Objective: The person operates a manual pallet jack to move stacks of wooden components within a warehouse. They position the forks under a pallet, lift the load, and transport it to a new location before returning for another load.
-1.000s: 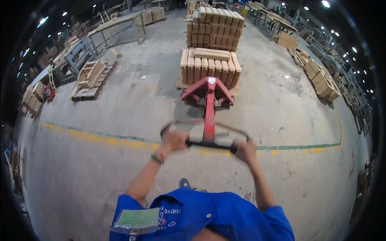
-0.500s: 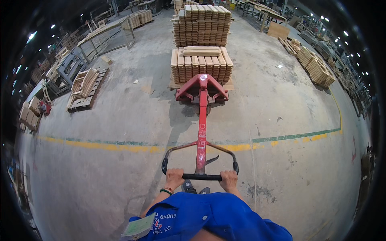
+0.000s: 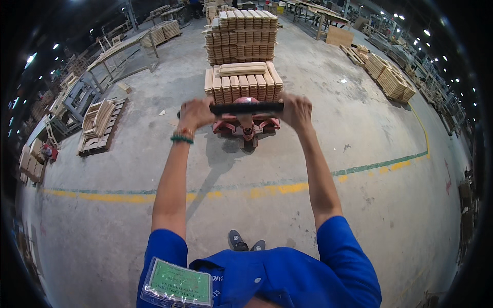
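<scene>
Fingers [image 3: 209, 109] of left hand [image 3: 194, 114] and right hand [image 3: 298, 111] around black bar [image 3: 246, 108], apparently gripping, blurred, red pallet jack [image 3: 247, 123] beyond.

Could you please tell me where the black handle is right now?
In the head view, the black handle is at upper centre, held by the left hand and right hand, just below the stacked wood.

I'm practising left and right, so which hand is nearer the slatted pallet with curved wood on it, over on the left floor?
Left. The left hand is on the black bar, right of the pallet; the right hand is farther right.
</scene>
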{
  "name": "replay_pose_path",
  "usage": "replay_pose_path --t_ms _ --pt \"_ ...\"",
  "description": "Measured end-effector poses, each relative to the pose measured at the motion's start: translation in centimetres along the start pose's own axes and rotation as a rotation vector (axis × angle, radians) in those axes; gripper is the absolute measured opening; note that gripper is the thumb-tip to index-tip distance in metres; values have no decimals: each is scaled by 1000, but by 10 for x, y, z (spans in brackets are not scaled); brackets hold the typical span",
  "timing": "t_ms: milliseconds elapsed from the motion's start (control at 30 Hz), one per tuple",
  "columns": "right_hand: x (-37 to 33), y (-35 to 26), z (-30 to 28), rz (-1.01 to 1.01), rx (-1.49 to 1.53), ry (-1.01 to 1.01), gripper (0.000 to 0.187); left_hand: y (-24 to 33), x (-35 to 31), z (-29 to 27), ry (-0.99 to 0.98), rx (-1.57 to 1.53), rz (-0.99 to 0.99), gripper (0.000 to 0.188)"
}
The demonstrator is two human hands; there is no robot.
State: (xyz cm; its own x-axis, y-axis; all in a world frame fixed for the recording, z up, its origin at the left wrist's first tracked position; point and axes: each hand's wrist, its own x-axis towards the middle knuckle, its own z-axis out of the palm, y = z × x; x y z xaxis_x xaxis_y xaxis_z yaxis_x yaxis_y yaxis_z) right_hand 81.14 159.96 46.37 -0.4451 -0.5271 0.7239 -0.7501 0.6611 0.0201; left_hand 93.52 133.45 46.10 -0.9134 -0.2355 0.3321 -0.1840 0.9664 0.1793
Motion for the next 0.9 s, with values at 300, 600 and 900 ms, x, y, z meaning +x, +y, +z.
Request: replay_pose_path --t_ms 300,600,900 --pt "-364 -83 -19 138 130 -680 13 51 -334 195 -246 -186 17 21" --pt "-85 -39 16 2 -185 -401 19 -30 -83 53 -54 -74 112 37" --pt "-187 -75 11 -81 -147 37 6 -4 -184 108 258 -62 155 15"
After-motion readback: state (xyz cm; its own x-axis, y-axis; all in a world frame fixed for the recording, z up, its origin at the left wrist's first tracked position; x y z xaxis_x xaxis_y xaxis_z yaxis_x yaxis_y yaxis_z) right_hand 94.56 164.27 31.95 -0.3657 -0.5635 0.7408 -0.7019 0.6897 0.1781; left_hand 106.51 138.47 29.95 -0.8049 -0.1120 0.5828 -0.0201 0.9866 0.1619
